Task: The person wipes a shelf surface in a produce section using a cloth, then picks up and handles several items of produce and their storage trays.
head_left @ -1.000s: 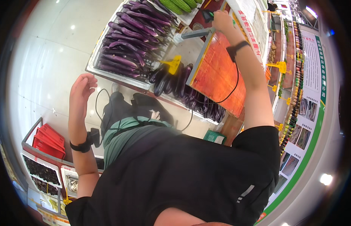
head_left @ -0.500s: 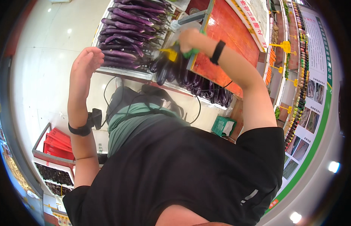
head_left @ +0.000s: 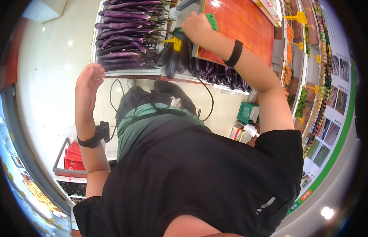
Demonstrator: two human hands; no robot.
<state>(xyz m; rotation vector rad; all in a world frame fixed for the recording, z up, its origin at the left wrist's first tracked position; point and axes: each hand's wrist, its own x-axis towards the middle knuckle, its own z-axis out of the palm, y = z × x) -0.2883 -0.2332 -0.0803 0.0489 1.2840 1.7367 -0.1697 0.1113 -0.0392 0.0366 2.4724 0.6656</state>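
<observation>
Left hand [head_left: 89, 85] is raised, fingers open, holding nothing, just short of the tray [head_left: 124, 72] rim. Right hand [head_left: 196, 27] is closed on a green tag [head_left: 210, 20] at the orange board [head_left: 241, 29] edge. Tray holds long purple eggplants [head_left: 126, 29]; darker eggplants [head_left: 180, 59] lie beside it.

Small green object [head_left: 211, 20], upper centre of frame, gripped in right hand [head_left: 196, 28] above dark purple eggplants [head_left: 180, 59].
</observation>
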